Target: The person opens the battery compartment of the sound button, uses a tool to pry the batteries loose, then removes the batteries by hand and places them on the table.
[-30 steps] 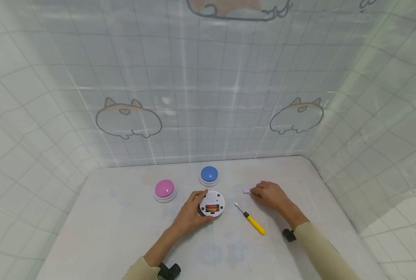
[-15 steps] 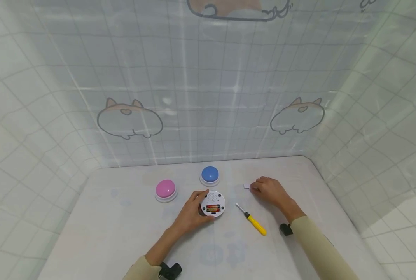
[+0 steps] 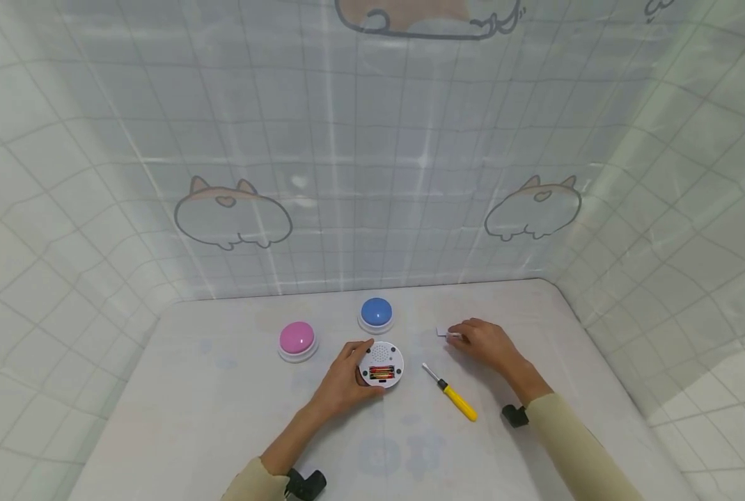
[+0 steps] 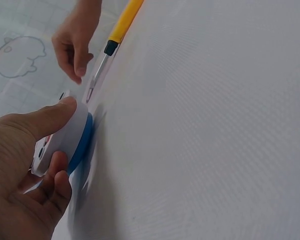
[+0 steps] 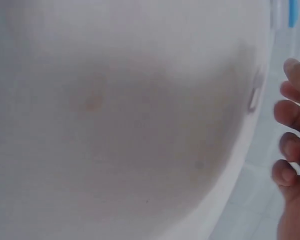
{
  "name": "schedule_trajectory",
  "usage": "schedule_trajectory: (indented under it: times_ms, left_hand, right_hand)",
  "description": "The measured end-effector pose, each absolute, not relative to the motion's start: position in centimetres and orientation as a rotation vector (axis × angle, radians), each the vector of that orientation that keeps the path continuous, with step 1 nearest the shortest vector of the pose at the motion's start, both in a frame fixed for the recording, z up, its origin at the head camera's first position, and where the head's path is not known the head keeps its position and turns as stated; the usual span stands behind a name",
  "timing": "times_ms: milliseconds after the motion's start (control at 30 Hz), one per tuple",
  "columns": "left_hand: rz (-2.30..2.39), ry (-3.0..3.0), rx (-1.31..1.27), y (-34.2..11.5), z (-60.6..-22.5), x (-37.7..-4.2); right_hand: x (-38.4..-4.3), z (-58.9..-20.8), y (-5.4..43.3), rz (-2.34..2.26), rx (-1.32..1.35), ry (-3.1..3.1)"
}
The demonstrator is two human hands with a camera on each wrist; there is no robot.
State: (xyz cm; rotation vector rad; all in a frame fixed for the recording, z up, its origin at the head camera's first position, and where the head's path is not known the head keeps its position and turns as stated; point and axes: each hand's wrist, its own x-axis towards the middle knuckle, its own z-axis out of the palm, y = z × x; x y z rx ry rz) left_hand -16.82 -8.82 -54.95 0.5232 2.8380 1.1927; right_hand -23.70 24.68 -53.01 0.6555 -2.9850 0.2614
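Observation:
My left hand [image 3: 341, 383] grips an upturned round push button [image 3: 381, 353] between thumb and fingers. Its white underside faces up, with a speaker grille, dark round spots and batteries [image 3: 381, 373] in an uncovered compartment. In the left wrist view its blue dome [image 4: 81, 150] points down at the table. My right hand [image 3: 485, 342] hovers at a small white flat piece [image 3: 441, 332] on the table. Its fingers hang loosely curled, and the right wrist view shows the white piece [image 5: 253, 100] apart from the fingertips. A screwdriver [image 3: 457, 400] with a yellow handle lies between the hands.
A pink push button [image 3: 296, 337] stands dome up to the left, and a blue push button [image 3: 376, 313] stands behind the upturned one. The white tabletop [image 3: 222, 417] ends at a tiled-pattern curtain wall [image 3: 372, 209] with cartoon dogs.
The small white piece slid slightly away from me with my right hand, then stayed put as the fingers came off it. My left hand and the upturned button have kept still.

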Motion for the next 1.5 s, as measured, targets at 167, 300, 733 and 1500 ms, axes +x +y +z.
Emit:
schedule_trajectory:
  times_ms: [167,300,733,1500]
  left_hand:
    - [1.221,2.832,0.51,-8.8,-55.0,-16.7]
    - [1.232,2.821,0.519,-8.8,-55.0,-16.7]
    - [1.21,2.821,0.506,-8.6,-54.8,-16.9]
    - [1.264,2.799,0.444,-8.6,-54.7,-16.7]
  right_hand:
    - [-21.6,-52.2,24.1,0.494,0.625,-3.101]
    - [-19.7,-52.3,23.8,0.57,0.542,-3.201]
    - [-15.7,-53.5,22.8,0.453,0.354,-3.256]
    - [-16.1,-49.0,20.3,0.639,0.532,-3.079]
